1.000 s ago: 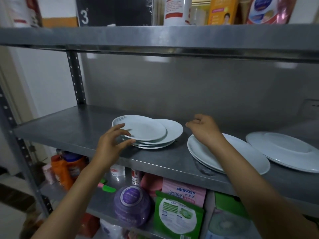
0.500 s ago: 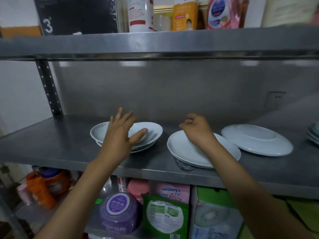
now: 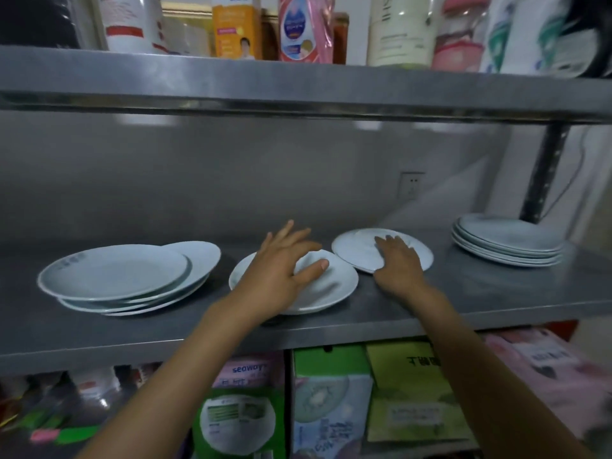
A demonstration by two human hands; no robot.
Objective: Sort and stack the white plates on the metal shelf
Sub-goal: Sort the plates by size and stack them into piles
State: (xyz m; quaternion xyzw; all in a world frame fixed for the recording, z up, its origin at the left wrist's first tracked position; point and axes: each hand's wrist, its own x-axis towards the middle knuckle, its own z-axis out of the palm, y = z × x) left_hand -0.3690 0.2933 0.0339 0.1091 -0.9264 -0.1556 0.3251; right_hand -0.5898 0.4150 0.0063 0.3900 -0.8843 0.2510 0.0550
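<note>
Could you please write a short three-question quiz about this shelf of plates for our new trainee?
1. True or false: the right hand lies flat on an upturned round white plate.
2. Which group sits farthest right on the grey metal shelf? A) the untidy left stack of white plates B) the neat stack of white plates C) the round white plate at the middle
3. Fill in: the left hand hovers over the ____ plate, its fingers spread.

Key: 1 true; 2 B; 3 middle.
</note>
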